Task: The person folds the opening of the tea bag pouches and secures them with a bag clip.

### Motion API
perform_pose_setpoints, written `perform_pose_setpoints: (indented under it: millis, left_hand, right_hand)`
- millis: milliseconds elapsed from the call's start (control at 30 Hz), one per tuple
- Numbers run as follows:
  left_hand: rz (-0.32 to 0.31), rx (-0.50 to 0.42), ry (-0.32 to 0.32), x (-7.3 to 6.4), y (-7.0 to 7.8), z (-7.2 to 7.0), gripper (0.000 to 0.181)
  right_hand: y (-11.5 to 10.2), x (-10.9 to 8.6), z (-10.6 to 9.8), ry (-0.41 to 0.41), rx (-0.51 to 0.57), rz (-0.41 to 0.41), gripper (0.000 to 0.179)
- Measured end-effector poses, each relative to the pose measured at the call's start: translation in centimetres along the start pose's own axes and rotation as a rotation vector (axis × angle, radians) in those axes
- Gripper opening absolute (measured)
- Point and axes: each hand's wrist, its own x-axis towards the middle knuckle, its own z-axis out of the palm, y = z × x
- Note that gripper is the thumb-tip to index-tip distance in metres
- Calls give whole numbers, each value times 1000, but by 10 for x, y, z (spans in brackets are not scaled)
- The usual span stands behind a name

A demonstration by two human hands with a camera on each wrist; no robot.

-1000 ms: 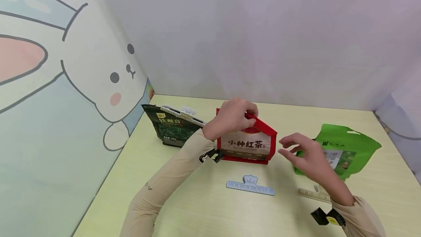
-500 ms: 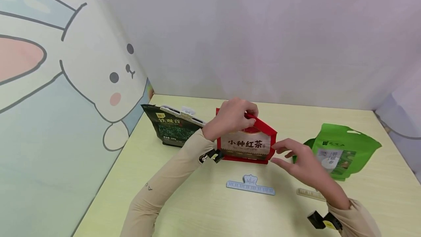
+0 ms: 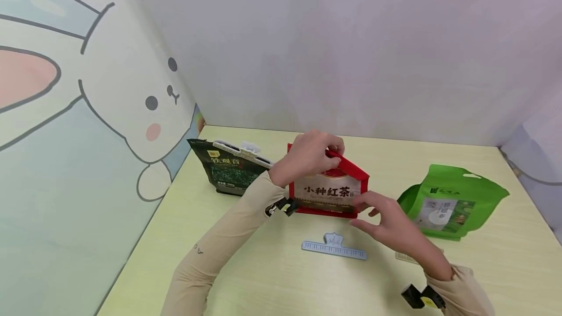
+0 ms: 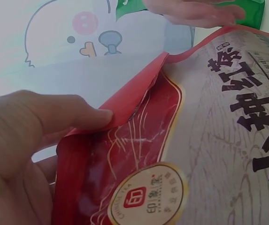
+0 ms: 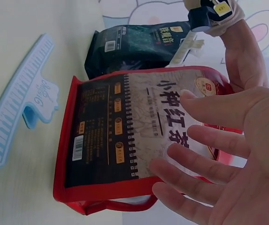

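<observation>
Left hand (image 3: 309, 157) pinching the top edge of the red tea pouch (image 3: 329, 193), thumb (image 4: 73, 115) folded over the red rim, as the left wrist view shows. The pouch stands upright on the pale yellow table (image 3: 272, 277); its cream front panel reads 小种红茶, with a round gold-edged seal lettered "CHINESE TEA" above it. Right hand (image 3: 388, 226) with fingers spread and straight, holding nothing, its fingertips (image 5: 172, 152) at the pouch's lower corner on that hand's side; contact cannot be told. Just below the right hand's fingertips, flat on the table, lies a light blue sealing clip (image 3: 334, 247) with a crown-shaped tab. Beyond the left forearm stands a dark green pouch (image 3: 228, 172) marked 铁观音, a white clip (image 3: 243, 152) across its top. Past the right hand stands a bright green pouch (image 3: 452, 204); its label is too small to read.
</observation>
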Motion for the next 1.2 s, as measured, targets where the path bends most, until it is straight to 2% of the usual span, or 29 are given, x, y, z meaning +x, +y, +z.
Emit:
perform_pose_setpoints:
  millis: [567,867,1200]
  left_hand:
    - [11,27,-25,2,-1,-2,5]
    - [11,27,-21,1,0,-1,5]
    - [6,27,-17,-1,1,-1,5]
  right_hand:
    - [-2,4,18,-21,11,-73,35]
    - [2,6,27,-80,36,-6,32]
    - [3,7,42,-136,30,31,32]
